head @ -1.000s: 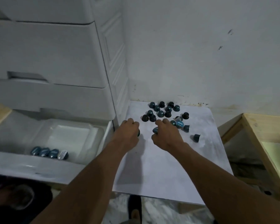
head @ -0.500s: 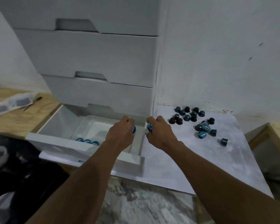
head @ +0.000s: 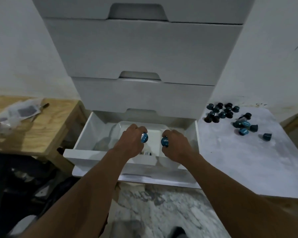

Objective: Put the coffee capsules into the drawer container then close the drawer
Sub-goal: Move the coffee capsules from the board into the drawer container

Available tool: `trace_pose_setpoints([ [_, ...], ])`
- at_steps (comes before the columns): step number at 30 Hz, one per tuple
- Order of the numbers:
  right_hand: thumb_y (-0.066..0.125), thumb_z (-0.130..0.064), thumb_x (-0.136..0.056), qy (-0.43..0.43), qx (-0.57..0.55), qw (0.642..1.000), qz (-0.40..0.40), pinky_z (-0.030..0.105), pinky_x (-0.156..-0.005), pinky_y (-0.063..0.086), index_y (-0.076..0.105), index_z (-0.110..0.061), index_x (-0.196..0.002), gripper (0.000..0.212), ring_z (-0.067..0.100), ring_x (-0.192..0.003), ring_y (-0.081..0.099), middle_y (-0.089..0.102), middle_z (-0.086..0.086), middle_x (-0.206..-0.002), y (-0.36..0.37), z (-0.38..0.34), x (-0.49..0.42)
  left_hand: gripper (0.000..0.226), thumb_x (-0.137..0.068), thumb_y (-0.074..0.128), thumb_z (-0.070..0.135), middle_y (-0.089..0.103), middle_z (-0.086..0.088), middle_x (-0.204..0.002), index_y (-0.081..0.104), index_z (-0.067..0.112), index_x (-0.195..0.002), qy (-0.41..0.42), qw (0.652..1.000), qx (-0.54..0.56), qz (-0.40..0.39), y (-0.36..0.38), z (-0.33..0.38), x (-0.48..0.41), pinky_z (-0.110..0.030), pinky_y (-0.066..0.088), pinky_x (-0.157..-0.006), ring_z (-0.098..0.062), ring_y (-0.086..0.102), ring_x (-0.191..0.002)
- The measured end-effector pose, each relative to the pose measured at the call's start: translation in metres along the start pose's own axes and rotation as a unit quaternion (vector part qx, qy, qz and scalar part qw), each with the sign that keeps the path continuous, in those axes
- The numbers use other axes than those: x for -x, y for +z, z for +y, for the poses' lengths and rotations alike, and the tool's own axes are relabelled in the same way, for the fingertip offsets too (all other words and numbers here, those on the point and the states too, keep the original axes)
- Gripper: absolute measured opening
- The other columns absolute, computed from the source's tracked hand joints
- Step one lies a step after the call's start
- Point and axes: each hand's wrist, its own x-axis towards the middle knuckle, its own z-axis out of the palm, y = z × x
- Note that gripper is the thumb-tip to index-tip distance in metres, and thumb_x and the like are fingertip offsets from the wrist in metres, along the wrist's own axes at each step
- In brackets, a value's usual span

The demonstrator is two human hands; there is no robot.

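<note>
Container (head: 139, 124) contents behind left forearm (head: 110, 170)

It looked like a makeshift storage corner in a home or small workroom rather than a proper kitchen. A white plastic drawer unit (head: 141, 48) stood against a bare, scuffed white wall (head: 273, 31), with its bottom drawer (head: 85, 134) pulled open. An unfinished plywood bench (head: 41, 134) sat to its left, strewn with a crumpled plastic packet (head: 21, 112). To the right, loose coffee capsules (head: 222, 115) lay scattered on a plain white board (head: 239, 160). The floor (head: 162, 212) was grey-veined stone.
</note>
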Motion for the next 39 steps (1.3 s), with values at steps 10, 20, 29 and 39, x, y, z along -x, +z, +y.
trace_pose_setpoints([
  [10, 0.062, -0.017, -0.076, -0.038, 0.075, 0.994, -0.069, 0.038, -0.081, 0.052, 0.06, -0.012, -0.112, 0.036, 0.03, -0.1, 0.059, 0.064, 0.009, -0.107, 0.01, 0.01, -0.053, 0.03, -0.083, 0.068, 0.015, 0.064, -0.01, -0.108, 0.064, 0.019, -0.112, 0.006, 0.998, 0.049, -0.036, 0.027, -0.018, -0.051, -0.033, 0.053, -0.082, -0.024, 0.061, -0.092],
  [20, 0.066, -0.024, -0.077, -0.046, 0.123, 0.98, -0.147, 0.037, -0.082, 0.047, 0.06, -0.014, -0.109, 0.034, 0.029, -0.107, 0.053, 0.062, 0.01, -0.111, 0.021, 0.016, -0.072, 0.033, -0.08, 0.072, 0.016, 0.067, -0.009, -0.109, 0.064, 0.019, -0.113, 0.018, 0.988, 0.04, -0.15, 0.053, -0.027, -0.083, -0.027, 0.049, -0.082, -0.023, 0.062, -0.096],
  [29, 0.064, -0.025, -0.078, -0.047, 0.142, 0.98, -0.133, 0.033, -0.071, 0.042, 0.063, -0.013, -0.097, 0.022, 0.028, -0.1, 0.053, 0.063, 0.009, -0.103, 0.023, 0.021, -0.069, 0.031, -0.079, 0.073, 0.019, 0.065, -0.005, -0.11, 0.064, 0.025, -0.108, 0.028, 0.978, 0.03, -0.203, 0.057, -0.029, -0.097, -0.035, 0.053, -0.084, -0.023, 0.061, -0.095],
  [39, 0.072, -0.027, -0.078, -0.037, 0.156, 0.973, -0.165, 0.037, -0.082, 0.046, 0.066, -0.016, -0.106, 0.03, 0.027, -0.104, 0.054, 0.066, 0.009, -0.107, 0.028, 0.024, -0.07, 0.038, -0.073, 0.08, 0.019, 0.064, -0.006, -0.111, 0.065, 0.022, -0.107, 0.036, 0.974, 0.009, -0.225, 0.061, -0.03, -0.103, -0.033, 0.052, -0.086, -0.023, 0.061, -0.097],
])
